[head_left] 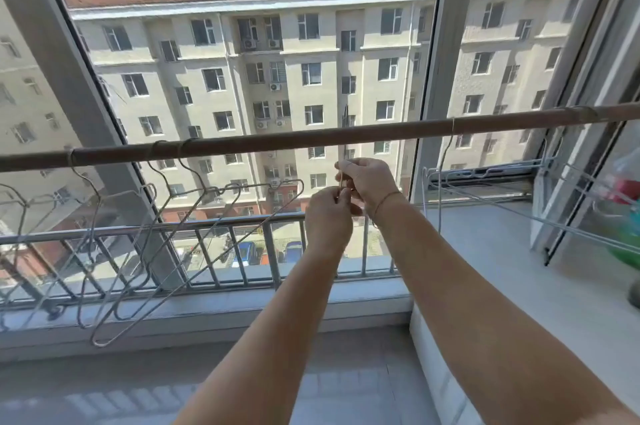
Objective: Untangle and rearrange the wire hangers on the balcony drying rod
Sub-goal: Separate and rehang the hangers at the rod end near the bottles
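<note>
GRIP: left hand (329,216) and right hand (367,182) both pinch thin pale wire stem (341,182), just under middle of long brown drying rod (311,138) | HANGERS: grey bent-wire hangers (239,186) overlap on rod's left; white wire hangers (533,216) hang at its right | RISK: fingertip pinch may slip; a tug could snag neighbours.

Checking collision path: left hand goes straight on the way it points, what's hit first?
Probably the right hand, just above the left hand; past it, the drying rod. Depth is unclear.
</note>
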Action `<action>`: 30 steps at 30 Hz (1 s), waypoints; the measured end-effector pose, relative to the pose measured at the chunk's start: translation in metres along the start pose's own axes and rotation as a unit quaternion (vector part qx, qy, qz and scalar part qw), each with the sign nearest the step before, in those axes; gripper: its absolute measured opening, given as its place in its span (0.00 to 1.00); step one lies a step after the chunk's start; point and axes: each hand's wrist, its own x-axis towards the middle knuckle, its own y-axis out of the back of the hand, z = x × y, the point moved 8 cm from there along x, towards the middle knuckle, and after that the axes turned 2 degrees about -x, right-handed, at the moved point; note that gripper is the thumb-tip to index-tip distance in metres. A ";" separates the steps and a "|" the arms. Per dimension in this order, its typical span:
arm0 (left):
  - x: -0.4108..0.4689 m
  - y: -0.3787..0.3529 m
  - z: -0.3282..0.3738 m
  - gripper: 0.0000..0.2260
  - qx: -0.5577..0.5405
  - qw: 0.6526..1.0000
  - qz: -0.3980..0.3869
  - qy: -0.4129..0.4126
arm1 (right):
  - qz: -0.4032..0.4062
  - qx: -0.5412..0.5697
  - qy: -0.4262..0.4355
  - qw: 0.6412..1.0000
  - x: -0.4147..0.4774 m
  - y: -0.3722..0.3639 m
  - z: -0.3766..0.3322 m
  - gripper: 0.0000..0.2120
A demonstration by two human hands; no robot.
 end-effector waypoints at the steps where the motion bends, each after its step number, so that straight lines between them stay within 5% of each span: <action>1: 0.000 -0.001 -0.004 0.12 0.003 1.000 -0.001 0.000 | 0.004 -0.009 0.004 1.000 0.002 0.002 0.003 0.09; 5: -0.009 0.005 -0.041 0.10 0.022 1.000 -0.014 0.012 | 0.063 -0.067 0.027 0.995 -0.002 0.017 0.029 0.06; 8: -0.019 0.013 -0.071 0.10 0.025 0.998 -0.056 0.024 | 0.079 -0.161 0.055 0.982 -0.011 0.026 0.047 0.16; 12: -0.026 0.032 -0.095 0.10 0.023 0.991 -0.125 0.029 | -0.005 -0.342 0.126 0.931 -0.018 0.018 0.055 0.17; 16: -0.024 0.057 -0.106 0.09 0.048 0.987 -0.151 0.022 | -0.069 -0.412 0.173 0.892 -0.034 0.010 0.057 0.11; 20: -0.019 0.080 -0.105 0.06 0.077 0.995 -0.062 0.007 | -0.085 -0.405 0.176 0.893 -0.059 0.007 0.060 0.06; 25: -0.029 0.090 -0.064 0.16 0.150 0.978 0.116 -0.090 | -0.044 -0.278 0.157 0.947 -0.084 0.011 0.045 0.07; 30: -0.050 0.043 -0.034 0.06 -0.114 0.991 -0.060 -0.036 | -0.003 -0.187 0.193 0.963 -0.095 0.010 0.003 0.04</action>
